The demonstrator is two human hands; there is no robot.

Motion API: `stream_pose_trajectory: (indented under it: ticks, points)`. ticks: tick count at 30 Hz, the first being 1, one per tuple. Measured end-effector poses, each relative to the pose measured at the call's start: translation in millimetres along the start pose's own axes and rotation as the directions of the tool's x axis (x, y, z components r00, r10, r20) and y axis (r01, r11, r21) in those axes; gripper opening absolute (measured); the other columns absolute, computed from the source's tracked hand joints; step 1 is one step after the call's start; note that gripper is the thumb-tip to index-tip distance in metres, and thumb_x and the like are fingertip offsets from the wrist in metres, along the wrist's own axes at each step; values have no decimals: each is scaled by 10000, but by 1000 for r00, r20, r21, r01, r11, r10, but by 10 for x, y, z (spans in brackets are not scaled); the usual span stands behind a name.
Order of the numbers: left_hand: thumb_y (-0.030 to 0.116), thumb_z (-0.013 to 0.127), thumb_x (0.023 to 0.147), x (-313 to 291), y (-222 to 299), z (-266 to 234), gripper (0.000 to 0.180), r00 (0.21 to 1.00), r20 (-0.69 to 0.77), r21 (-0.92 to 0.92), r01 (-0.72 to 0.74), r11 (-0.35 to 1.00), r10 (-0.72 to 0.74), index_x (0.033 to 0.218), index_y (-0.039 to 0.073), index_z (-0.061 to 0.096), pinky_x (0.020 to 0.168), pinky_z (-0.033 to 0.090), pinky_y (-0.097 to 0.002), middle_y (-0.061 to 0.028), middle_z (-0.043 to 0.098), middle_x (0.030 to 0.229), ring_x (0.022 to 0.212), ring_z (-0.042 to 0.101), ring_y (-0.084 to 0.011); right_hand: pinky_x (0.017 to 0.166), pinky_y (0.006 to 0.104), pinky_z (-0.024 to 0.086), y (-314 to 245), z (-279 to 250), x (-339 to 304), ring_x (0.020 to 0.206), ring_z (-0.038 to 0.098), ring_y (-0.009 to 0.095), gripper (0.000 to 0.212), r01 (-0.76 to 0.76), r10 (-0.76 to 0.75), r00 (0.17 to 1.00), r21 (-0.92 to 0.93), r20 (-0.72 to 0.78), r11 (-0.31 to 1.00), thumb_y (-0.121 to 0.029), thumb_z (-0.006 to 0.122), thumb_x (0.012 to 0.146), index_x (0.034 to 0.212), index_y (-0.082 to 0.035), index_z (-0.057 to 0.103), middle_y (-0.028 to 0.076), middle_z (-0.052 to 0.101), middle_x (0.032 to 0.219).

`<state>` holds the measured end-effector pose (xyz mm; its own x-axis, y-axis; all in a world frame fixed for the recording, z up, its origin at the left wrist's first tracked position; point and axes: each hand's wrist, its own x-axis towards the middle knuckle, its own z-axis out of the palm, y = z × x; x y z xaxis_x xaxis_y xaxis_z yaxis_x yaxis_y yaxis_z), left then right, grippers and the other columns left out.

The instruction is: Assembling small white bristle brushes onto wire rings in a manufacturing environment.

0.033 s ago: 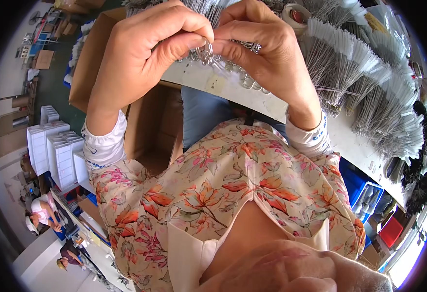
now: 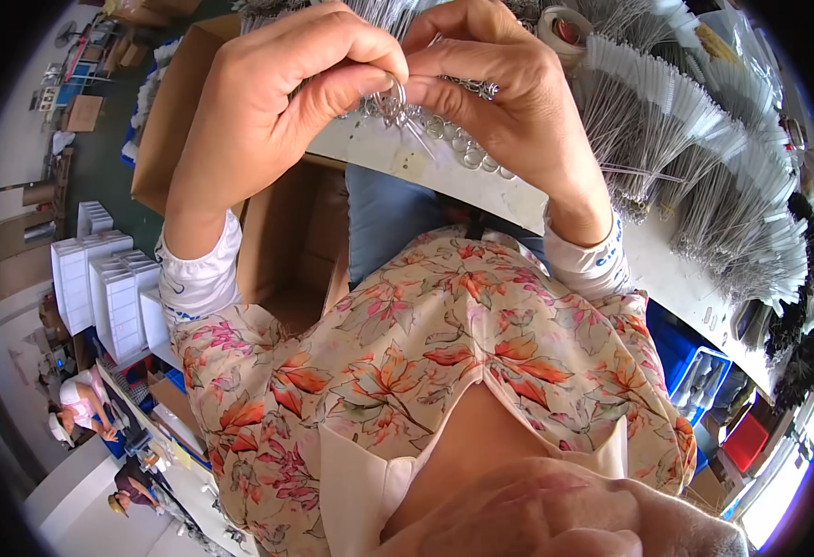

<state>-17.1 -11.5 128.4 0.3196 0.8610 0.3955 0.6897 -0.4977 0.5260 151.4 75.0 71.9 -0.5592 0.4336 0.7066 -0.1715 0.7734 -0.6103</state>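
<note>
Above the front edge of a white worktable [image 2: 361,147], my two hands meet at a small silvery split ring [image 2: 398,96]. My left hand [image 2: 263,107] pinches the ring between thumb and forefinger. Thin metal pieces [image 2: 418,133] hang below it; their exact kind is too small to tell. My right hand [image 2: 509,97] is closed in a pinch at the ring's right side, its fingertips touching the ring or something on it. Several loose metal rings [image 2: 472,158] lie on the table under my right hand. A small heap of metal parts [image 2: 481,88] shows behind its fingers.
Bundles of thin wires with whitish sleeved ends [image 2: 667,121] crowd the table's right side, near a tape roll [image 2: 563,32]. An open cardboard box [image 2: 286,232] stands left of my lap. A blue crate [image 2: 685,362] sits below right. Two people work far off at left.
The thin pieces hanging from the ring have shifted slightly and show sharper now. My right fingers have moved a little; my left hand stays in place.
</note>
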Motion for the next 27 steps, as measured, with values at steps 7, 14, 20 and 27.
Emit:
stream_pose_trajectory:
  ticks: [7,14,20,27]
  points:
    - [-12,612,808,-63,12,114,248,975,-157,-249,116,962,-158,1048,-20,548,638,423,-204,-37,575,837,715,523,-79,639,257,453,53,25,-63,698,548,132,108,-120,131,991,347,-7,930,-35,692,761,868,-23,687,50,638,758]
    - [24,572,811,-89,22,32,256,922,-38,-502,317,805,-386,1064,-20,568,605,399,-194,-29,554,786,660,487,-74,634,243,443,-60,-47,-74,708,554,125,118,-72,91,992,204,-86,976,-25,702,751,866,-41,691,33,645,766]
    - [70,558,870,-100,25,133,189,957,-152,-166,222,961,-247,1020,-42,583,571,386,-195,-28,549,774,637,471,-72,609,243,445,0,40,-90,682,555,122,116,-61,118,975,286,-187,956,-25,716,733,845,-42,692,35,648,767]
    - [116,498,928,-171,-64,220,182,888,-95,-712,255,654,-449,1010,-32,566,514,342,-184,-13,515,801,577,399,-51,572,245,447,-14,104,-114,640,549,129,110,6,17,981,119,-194,993,11,711,720,820,-34,694,49,641,744]
